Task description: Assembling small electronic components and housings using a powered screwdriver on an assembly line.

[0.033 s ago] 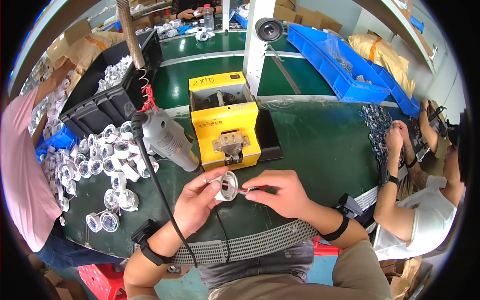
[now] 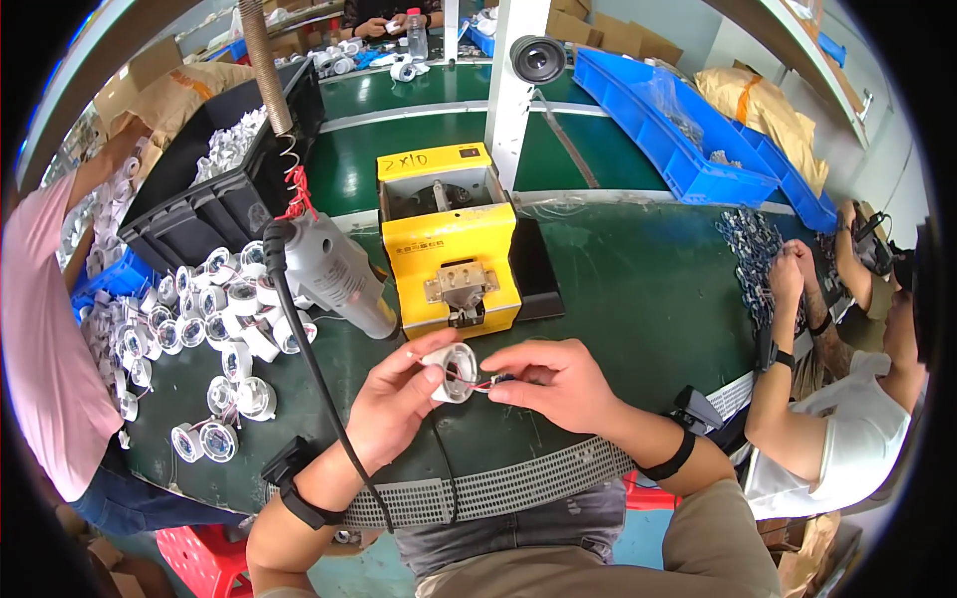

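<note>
My left hand (image 2: 397, 397) is closed around a round white plastic housing (image 2: 436, 357), its open face turned toward my right hand. Thin red and white wires (image 2: 479, 385) run out of that opening. Thumb and fingers of my right hand (image 2: 564, 387) pinch a small dark circuit board (image 2: 502, 379) at the wires' end, just beside the rim. Both hands are held above the green table, in front of a yellow machine (image 2: 454, 254) with a metal clamp block (image 2: 464, 286). The inside of the housing shows only in part.
White housings (image 2: 235, 361) are heaped at left, below a black crate (image 2: 189, 224). A grey cylindrical tool (image 2: 344, 279) hangs from a spring; its black cable (image 2: 317, 374) crosses near my left forearm. Blue bins (image 2: 688, 169) and dark small parts (image 2: 748, 254) lie right. Co-workers sit on both sides.
The housing has turned slightly in my left hand. The wires bow more loosely, and the circuit board's angle in my right fingers has shifted a little.
</note>
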`<action>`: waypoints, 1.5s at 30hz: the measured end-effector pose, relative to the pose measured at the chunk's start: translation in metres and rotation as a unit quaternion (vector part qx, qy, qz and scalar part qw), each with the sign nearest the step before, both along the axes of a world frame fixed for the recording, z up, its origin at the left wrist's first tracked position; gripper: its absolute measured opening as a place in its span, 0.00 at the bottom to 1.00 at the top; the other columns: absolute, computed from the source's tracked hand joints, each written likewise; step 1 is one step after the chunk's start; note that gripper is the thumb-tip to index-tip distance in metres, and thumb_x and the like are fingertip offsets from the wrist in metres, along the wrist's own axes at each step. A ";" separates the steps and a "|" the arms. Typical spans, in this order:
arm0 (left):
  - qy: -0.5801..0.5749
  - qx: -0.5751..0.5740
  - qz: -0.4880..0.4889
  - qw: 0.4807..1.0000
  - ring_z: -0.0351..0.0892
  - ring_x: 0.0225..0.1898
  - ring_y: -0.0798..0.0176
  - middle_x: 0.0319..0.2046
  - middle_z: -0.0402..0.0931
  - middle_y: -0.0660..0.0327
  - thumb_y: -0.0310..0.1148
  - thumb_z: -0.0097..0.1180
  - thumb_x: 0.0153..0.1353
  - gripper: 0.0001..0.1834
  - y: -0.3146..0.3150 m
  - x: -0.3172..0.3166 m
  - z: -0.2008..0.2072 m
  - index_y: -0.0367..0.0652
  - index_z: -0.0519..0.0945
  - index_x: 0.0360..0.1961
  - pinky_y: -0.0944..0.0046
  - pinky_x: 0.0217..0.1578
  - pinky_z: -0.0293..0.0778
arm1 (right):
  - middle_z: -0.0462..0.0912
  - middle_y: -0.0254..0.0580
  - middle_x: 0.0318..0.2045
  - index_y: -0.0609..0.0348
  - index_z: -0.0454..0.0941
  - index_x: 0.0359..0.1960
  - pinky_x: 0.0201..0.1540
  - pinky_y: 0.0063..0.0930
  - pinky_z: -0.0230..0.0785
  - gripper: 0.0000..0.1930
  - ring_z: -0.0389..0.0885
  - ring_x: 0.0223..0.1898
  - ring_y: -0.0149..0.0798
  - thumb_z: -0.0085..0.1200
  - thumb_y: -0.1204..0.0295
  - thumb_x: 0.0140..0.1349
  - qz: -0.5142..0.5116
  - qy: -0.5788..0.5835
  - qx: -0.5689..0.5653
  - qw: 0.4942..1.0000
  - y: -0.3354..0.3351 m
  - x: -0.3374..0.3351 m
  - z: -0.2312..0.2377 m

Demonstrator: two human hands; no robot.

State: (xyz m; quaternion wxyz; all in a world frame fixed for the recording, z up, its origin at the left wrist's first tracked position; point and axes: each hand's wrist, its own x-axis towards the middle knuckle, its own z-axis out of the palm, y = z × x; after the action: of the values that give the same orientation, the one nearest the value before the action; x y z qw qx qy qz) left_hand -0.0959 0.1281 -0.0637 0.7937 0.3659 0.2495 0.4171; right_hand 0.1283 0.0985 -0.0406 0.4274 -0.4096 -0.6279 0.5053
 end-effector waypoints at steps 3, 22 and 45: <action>-0.044 0.071 -0.075 0.994 0.68 0.58 0.64 0.61 0.65 0.59 0.26 0.50 0.67 0.26 -0.002 0.002 0.000 0.41 0.63 0.66 0.62 0.58 0.65 | 0.82 0.40 0.34 0.65 0.80 0.43 0.34 0.21 0.75 0.11 0.81 0.31 0.28 0.60 0.83 0.57 0.006 0.062 -0.026 0.998 0.000 -0.006 -0.001; 0.028 0.152 -0.147 0.977 0.50 0.69 0.63 0.71 0.46 0.57 0.33 0.42 0.72 0.34 -0.011 0.012 0.001 0.47 0.41 0.73 0.59 0.69 0.45 | 0.73 0.43 0.45 0.66 0.73 0.45 0.43 0.25 0.77 0.19 0.80 0.43 0.34 0.65 0.82 0.51 -0.037 0.031 0.066 0.997 -0.002 -0.018 -0.012; 0.188 -0.022 -0.026 0.982 0.79 0.45 0.58 0.47 0.71 0.54 0.24 0.46 0.66 0.18 0.004 0.011 -0.013 0.31 0.65 0.56 0.58 0.44 0.83 | 0.71 0.43 0.26 0.65 0.48 0.64 0.23 0.28 0.70 0.32 0.72 0.19 0.34 0.46 0.63 0.64 -0.182 0.210 0.329 0.903 0.065 -0.093 0.043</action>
State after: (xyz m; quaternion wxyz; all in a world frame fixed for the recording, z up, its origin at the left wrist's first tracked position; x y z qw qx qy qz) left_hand -0.0854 0.1322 -0.0770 0.7512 0.4264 0.3939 0.3141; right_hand 0.0356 0.1638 0.0023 0.7444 -0.2376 -0.5683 0.2578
